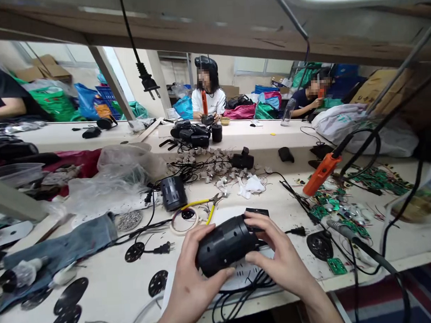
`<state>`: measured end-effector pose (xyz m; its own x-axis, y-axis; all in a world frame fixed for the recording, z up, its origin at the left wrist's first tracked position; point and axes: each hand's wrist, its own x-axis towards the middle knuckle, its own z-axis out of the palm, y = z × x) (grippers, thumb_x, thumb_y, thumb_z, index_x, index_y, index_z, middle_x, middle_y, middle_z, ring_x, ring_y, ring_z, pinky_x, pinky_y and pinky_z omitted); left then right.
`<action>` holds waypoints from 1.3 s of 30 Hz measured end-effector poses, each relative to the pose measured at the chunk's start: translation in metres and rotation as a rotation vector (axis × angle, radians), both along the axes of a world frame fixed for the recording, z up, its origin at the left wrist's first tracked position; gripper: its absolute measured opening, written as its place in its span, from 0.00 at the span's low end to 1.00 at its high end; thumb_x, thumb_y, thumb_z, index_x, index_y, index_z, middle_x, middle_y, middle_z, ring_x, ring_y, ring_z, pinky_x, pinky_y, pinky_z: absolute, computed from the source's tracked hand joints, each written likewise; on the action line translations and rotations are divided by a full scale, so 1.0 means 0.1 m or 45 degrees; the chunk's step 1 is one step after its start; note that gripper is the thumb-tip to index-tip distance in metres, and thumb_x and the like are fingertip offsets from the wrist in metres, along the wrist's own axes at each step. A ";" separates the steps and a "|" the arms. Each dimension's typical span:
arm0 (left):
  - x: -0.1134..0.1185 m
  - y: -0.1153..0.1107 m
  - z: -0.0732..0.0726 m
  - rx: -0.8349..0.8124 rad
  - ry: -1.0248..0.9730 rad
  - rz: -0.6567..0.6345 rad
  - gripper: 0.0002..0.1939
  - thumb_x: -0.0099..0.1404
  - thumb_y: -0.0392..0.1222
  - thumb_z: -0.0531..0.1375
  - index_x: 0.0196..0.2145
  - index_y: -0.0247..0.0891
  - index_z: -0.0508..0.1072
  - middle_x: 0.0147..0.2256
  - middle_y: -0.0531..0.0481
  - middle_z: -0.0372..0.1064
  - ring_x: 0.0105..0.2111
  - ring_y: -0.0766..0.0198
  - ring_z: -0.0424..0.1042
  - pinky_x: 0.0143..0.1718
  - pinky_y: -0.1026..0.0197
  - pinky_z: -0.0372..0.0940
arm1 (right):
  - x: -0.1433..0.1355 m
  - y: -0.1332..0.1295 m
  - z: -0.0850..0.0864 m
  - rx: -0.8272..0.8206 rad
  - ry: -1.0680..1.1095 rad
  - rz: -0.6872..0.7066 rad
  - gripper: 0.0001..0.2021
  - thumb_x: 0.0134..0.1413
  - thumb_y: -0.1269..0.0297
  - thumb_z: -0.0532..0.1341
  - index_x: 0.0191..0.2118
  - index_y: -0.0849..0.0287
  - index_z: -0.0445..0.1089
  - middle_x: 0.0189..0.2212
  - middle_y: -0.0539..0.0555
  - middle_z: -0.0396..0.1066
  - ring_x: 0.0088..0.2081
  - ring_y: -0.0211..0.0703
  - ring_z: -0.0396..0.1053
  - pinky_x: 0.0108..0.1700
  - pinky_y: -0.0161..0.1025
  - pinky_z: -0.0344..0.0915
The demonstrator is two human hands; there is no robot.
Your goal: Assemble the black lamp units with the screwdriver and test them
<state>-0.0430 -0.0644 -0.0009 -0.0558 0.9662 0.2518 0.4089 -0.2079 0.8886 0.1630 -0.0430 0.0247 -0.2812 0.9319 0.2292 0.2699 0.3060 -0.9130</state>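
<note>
A black cylindrical housing (pixel 225 243) is held on its side between my two hands, above a white sheet near the front of the bench. My left hand (pixel 193 270) wraps round its left end, with the thumb below. At its right end, my right hand (pixel 278 251) has fingers on top and the thumb underneath. Coiled black cable (pixel 253 285) lies below the housing. Behind it are yellow-handled pliers (pixel 212 211), a ring (pixel 184 221) and another black housing (pixel 173 193).
An orange tool (pixel 322 174) hangs at the right over green circuit boards (pixel 337 266). A plug (pixel 147 81) dangles at upper left. Blue-grey cloth (pixel 63 251) and black discs (pixel 71 296) lie left. Two people (pixel 209 98) (pixel 307 99) sit across the bench.
</note>
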 end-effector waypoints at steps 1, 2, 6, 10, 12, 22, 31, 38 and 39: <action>-0.02 -0.02 0.01 -0.052 -0.050 -0.026 0.34 0.48 0.44 0.69 0.53 0.45 0.64 0.55 0.44 0.61 0.57 0.48 0.61 0.59 0.44 0.54 | 0.02 0.00 -0.01 0.005 0.028 0.005 0.25 0.45 0.76 0.64 0.50 0.47 0.68 0.59 0.54 0.61 0.59 0.47 0.61 0.55 0.44 0.66; -0.05 -0.04 0.03 -0.129 -0.116 -0.074 0.36 0.49 0.46 0.69 0.54 0.45 0.63 0.56 0.44 0.60 0.57 0.48 0.60 0.59 0.46 0.55 | 0.05 0.01 -0.01 0.014 0.047 0.014 0.24 0.44 0.76 0.65 0.49 0.48 0.68 0.58 0.54 0.62 0.59 0.47 0.61 0.55 0.44 0.66; -0.19 -0.03 0.19 -0.541 -0.461 -0.432 0.39 0.46 0.52 0.69 0.55 0.44 0.63 0.56 0.44 0.64 0.56 0.47 0.63 0.56 0.50 0.59 | 0.14 -0.01 0.00 0.078 0.015 0.100 0.24 0.44 0.74 0.68 0.49 0.50 0.69 0.58 0.58 0.62 0.57 0.49 0.64 0.53 0.46 0.67; -0.25 -0.02 0.30 -0.862 -0.744 -0.682 0.42 0.44 0.61 0.68 0.55 0.44 0.65 0.51 0.44 0.70 0.49 0.46 0.70 0.50 0.49 0.63 | 0.21 -0.03 0.10 0.101 -0.056 0.203 0.22 0.43 0.71 0.70 0.47 0.50 0.70 0.58 0.58 0.63 0.56 0.49 0.66 0.52 0.46 0.68; -0.22 -0.03 0.29 -0.952 -0.848 -0.676 0.43 0.44 0.61 0.67 0.56 0.45 0.65 0.52 0.44 0.69 0.49 0.46 0.70 0.47 0.50 0.64 | 0.22 -0.04 0.16 0.061 -0.065 0.266 0.22 0.44 0.68 0.70 0.48 0.50 0.70 0.59 0.58 0.63 0.56 0.50 0.66 0.53 0.47 0.67; 0.14 -0.30 0.20 -0.694 -0.486 -0.294 0.44 0.41 0.44 0.69 0.57 0.42 0.61 0.48 0.46 0.71 0.47 0.49 0.70 0.49 0.50 0.64 | 0.06 -0.17 0.23 -0.022 -0.229 -0.002 0.20 0.52 0.67 0.63 0.52 0.53 0.68 0.49 0.56 0.72 0.50 0.49 0.70 0.54 0.48 0.66; 0.31 -0.60 0.10 -0.543 -0.346 -0.167 0.40 0.41 0.39 0.69 0.54 0.45 0.63 0.50 0.48 0.69 0.51 0.46 0.68 0.55 0.45 0.62 | 0.06 -0.63 0.24 0.441 -0.330 -0.082 0.19 0.55 0.75 0.56 0.52 0.52 0.65 0.44 0.55 0.73 0.45 0.46 0.71 0.47 0.42 0.70; 0.35 -0.79 -0.08 -0.617 -0.444 -0.354 0.44 0.42 0.46 0.72 0.58 0.46 0.63 0.56 0.46 0.66 0.58 0.40 0.61 0.59 0.42 0.58 | 0.09 -0.87 0.06 0.910 -0.422 -0.064 0.20 0.54 0.77 0.56 0.52 0.57 0.66 0.43 0.61 0.76 0.36 0.45 0.73 0.36 0.41 0.73; 0.34 -0.82 -0.10 -0.664 -0.471 -0.367 0.44 0.42 0.47 0.71 0.58 0.46 0.63 0.56 0.46 0.67 0.58 0.40 0.62 0.58 0.42 0.59 | 0.14 -0.87 0.05 0.832 -0.373 -0.043 0.18 0.55 0.73 0.58 0.52 0.57 0.66 0.41 0.60 0.76 0.36 0.46 0.73 0.36 0.41 0.73</action>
